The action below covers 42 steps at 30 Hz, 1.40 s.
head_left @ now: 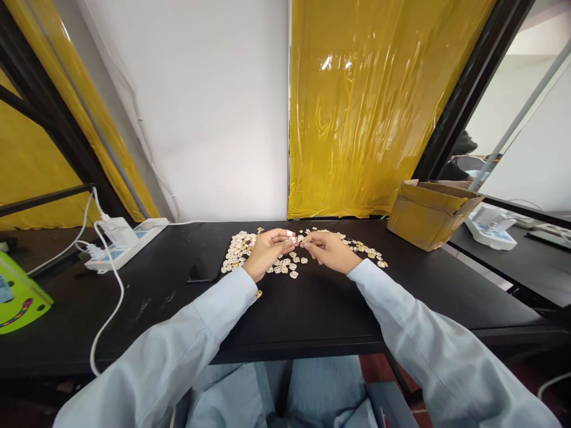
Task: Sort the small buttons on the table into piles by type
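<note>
Black tabletop [312, 315], set against a white wall panel [191, 107] and glossy yellow sheeting [357, 119]. Small pale pieces [232, 257], many, flat, dark-marked: scattered around and beyond both hands, densest at left; some yellowish pieces [366, 248] at right. Left hand [270, 249]: thumb and fingers pinched together on one small white piece [293, 240], held above the scatter. Right hand [328, 248]: fingertips drawn close together, just beside that piece; cannot tell whether they grip anything. Dark phone [203, 271], flat, left of the scatter. Power strip [118, 249], white, plugged, farther left. Cardboard box [428, 220], open-topped, right rear.
</note>
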Tool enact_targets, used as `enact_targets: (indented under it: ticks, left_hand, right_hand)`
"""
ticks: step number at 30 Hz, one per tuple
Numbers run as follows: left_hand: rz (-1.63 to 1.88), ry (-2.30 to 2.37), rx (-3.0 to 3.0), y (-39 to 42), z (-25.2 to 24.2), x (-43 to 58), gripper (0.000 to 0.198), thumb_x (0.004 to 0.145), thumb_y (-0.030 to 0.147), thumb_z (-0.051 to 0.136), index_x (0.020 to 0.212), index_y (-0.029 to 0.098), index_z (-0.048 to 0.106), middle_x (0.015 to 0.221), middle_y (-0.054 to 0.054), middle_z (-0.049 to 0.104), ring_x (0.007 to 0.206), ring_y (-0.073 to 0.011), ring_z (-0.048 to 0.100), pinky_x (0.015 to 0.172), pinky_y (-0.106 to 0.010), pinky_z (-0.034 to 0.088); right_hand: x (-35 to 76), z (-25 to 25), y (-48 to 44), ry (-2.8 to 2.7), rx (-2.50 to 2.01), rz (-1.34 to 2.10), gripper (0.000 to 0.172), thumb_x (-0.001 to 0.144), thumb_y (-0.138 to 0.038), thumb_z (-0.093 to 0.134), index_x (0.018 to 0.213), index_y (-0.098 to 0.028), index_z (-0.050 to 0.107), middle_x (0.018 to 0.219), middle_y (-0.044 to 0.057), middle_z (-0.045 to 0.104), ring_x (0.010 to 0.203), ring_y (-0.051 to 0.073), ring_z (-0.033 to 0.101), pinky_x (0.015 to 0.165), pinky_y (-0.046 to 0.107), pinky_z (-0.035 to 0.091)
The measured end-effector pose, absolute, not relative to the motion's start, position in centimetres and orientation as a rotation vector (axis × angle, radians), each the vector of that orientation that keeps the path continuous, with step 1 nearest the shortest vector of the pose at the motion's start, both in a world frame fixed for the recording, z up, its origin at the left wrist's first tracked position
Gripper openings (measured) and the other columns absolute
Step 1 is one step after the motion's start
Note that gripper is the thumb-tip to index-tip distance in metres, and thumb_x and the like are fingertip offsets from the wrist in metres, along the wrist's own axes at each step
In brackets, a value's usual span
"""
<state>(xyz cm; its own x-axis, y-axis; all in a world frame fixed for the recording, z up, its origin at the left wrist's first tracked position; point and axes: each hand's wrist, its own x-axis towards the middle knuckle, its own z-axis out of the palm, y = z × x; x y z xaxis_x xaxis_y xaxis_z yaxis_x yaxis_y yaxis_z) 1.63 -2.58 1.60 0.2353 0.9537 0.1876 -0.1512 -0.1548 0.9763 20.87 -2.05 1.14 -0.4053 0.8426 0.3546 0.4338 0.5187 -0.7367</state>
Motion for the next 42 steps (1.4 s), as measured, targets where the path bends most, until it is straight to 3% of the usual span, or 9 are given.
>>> enact_targets:
  ticks: [9,20,31,37,42]
  left_hand:
    - [1.213,0.878,1.476,-2.1,1.0,1.5,0.035,0.067,0.032,0.077,0.095,0.014,0.068,0.091,-0.008,0.072,0.079,-0.0158,0.066,0.070,-0.026,0.050]
    - [1.185,0.846,1.452,-2.2,0.6,1.5,0.037,0.062,0.032,0.081,0.092,0.012,0.071,0.090,-0.009,0.073,0.081,-0.0205,0.069,0.083,-0.036,0.053]
    - [1.269,0.840,1.280,-2.1,0.0,2.1,0.034,0.063,0.026,0.080,0.092,0.010,0.071,0.087,-0.009,0.073,0.083,-0.0192,0.069,0.086,-0.034,0.053]
    - [1.222,0.813,1.221,-1.9,0.3,1.9,0.030,0.065,0.021,0.079,0.090,0.010,0.069,0.088,-0.009,0.073,0.087,-0.0198,0.069,0.094,-0.036,0.051]
    - [1.183,0.827,1.260,-2.1,0.4,1.9,0.026,0.065,0.022,0.079,0.086,0.010,0.068,0.086,-0.008,0.073,0.083,-0.0185,0.069,0.091,-0.036,0.052]
  right_hand:
    - [20.7,1.2,-2.1,-1.924,-0.974,1.097,0.015,0.084,-0.030,0.049,0.084,-0.017,0.057,0.049,-0.007,0.046,0.035,0.006,0.041,0.036,0.018,0.032]
    - [21.0,1.0,-2.0,-1.951,-1.001,1.218,0.021,0.084,-0.037,0.053,0.086,-0.017,0.057,0.048,-0.008,0.044,0.033,0.005,0.037,0.031,0.017,0.029]
    - [19.7,0.2,-2.2,-1.942,-0.960,0.937,0.019,0.088,-0.036,0.049,0.078,-0.019,0.048,0.052,-0.006,0.047,0.039,0.006,0.040,0.039,0.018,0.033]
    - [20.6,0.6,-2.1,-1.961,-1.080,1.036,0.021,0.090,-0.039,0.043,0.083,-0.020,0.049,0.050,-0.008,0.043,0.035,0.007,0.038,0.036,0.019,0.030]
    - [20.7,0.4,-1.8,-1.983,-1.091,0.811,0.023,0.084,-0.043,0.053,0.081,-0.020,0.051,0.048,-0.009,0.037,0.040,0.008,0.033,0.042,0.020,0.026]
